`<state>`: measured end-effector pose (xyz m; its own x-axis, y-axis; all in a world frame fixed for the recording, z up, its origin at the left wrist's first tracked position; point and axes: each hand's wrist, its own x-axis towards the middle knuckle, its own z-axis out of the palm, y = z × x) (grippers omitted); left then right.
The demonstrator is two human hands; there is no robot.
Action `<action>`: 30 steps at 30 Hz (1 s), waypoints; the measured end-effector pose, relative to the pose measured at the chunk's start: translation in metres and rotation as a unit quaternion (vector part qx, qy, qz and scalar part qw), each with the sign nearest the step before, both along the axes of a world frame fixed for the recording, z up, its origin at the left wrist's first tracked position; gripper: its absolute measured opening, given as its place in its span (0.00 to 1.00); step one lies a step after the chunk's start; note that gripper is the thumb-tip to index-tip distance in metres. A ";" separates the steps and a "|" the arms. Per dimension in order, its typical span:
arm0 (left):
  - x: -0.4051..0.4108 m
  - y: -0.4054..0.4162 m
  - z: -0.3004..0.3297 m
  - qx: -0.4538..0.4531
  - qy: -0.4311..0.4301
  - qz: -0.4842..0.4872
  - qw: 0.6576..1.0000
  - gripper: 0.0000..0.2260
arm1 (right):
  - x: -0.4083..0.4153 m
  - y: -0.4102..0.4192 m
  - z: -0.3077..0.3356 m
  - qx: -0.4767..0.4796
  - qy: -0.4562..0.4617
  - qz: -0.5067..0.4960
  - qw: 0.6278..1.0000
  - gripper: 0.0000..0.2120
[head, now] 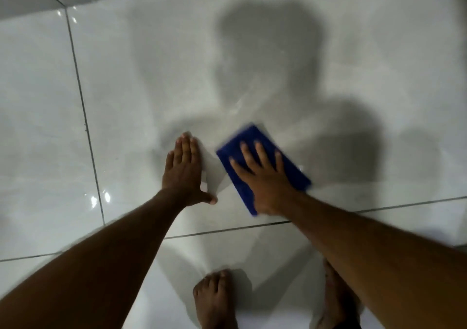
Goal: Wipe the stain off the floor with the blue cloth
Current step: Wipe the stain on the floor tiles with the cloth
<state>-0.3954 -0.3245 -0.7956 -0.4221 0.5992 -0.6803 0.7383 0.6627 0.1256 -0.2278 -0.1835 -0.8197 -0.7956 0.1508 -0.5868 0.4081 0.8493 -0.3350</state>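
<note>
My left hand (185, 172) lies flat, fingers together, thumb out to the right. My right hand (264, 177) presses palm-down, fingers spread. Both arms reach far forward, bare feet near.

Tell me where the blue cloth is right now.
In the head view, the blue cloth lies flat on the white tiled floor, right of centre, under the right hand, beside the left hand.
</note>
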 end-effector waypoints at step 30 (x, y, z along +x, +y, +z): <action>-0.002 -0.001 -0.001 -0.011 -0.001 0.001 1.000 0.75 | 0.082 -0.041 0.004 0.043 -0.006 0.072 0.996 0.59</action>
<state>-0.3977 -0.3251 -0.7962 -0.4214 0.5829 -0.6947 0.7364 0.6670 0.1130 -0.1457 -0.2243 -0.8160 -0.8053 0.0852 -0.5868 0.2828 0.9250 -0.2538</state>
